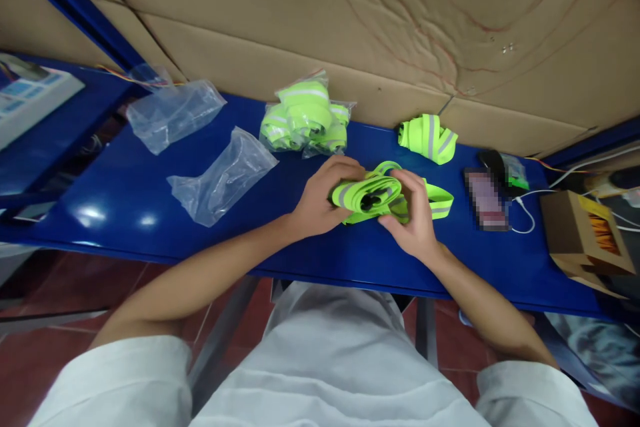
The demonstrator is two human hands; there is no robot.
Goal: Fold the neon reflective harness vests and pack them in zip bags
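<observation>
A neon-yellow reflective strap [367,193] with a silver stripe is partly rolled up above the blue table. My left hand [327,197] is wrapped round the left side of the roll. On its right side, my right hand [413,217] grips the strap between thumb and fingers. A loose loop of the strap sticks out to the right, past my right hand. Something dark shows in the core of the roll, but I cannot make it out. Behind my hands lies another rolled reflective strap [429,138], without a bag.
Several bagged straps [306,110] are piled against the cardboard wall. Two clear plastic bags, one crumpled [175,113] and one flatter [223,177], lie at left. A phone [486,199] with a white cable and an open cardboard box [583,233] occupy the right side of the blue table [210,240].
</observation>
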